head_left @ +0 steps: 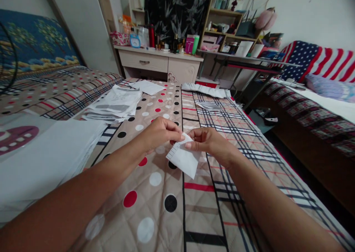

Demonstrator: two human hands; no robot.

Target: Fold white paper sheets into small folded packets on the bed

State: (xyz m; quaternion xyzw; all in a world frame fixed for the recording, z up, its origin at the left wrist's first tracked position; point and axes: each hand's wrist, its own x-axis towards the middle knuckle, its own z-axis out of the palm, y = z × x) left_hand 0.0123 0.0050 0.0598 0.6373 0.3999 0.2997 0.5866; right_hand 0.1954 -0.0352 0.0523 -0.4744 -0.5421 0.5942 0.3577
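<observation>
A small folded piece of white paper [184, 158] with a printed strip along one edge is held above the bedspread [155, 211]. My left hand [162, 133] pinches its upper corner between thumb and fingers. On the other side, my right hand [206, 143] grips the same paper, thumb on top and fingers behind it. The paper's lower end hangs free and tilted toward me. Parts of the fingers behind it are hidden.
To the left lie a stack of printed papers [115, 102] and large white sheets [52, 155]. Farther off are a white sheet [148, 87], a long white folded strip [205, 90] and a small grey-white piece [209, 106]. A dresser [158, 61] stands beyond the bed.
</observation>
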